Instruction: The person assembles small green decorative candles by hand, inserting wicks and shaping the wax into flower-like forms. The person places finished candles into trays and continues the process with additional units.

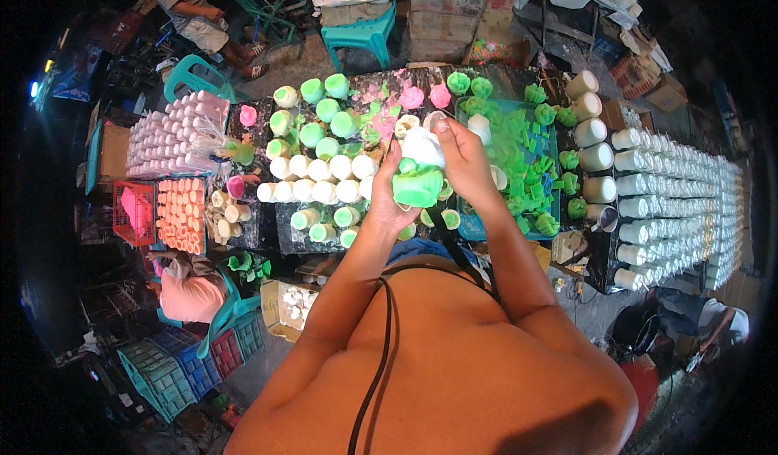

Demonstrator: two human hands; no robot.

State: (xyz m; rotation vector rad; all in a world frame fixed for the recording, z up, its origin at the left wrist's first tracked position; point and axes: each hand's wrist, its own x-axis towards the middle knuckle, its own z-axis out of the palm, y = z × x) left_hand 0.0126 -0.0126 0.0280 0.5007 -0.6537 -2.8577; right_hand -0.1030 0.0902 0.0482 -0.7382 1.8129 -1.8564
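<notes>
Both hands hold a waxy-looking piece, with a white upper part (421, 145) and a scalloped green part (417, 187), above the dark table. My left hand (384, 194) is closed round its left side and underside. My right hand (463, 153) grips its upper right side, thumb and fingers near the white part. Left of my left hand stand rows of cream cylinders (320, 181) and several green-topped ones (327, 111). Right of my right hand is a teal tray (555, 187) holding green scraps (519, 143). Small pink pieces (412, 97) lie beyond my hands.
Rows of white cylinders (664, 204) fill the right side. White pieces (178, 135), orange-rimmed pieces (180, 212) and a red basket (134, 232) are at the left. A seated person (193, 289) is near the left end. Another person (190, 13) stands beyond, near a teal chair (361, 38).
</notes>
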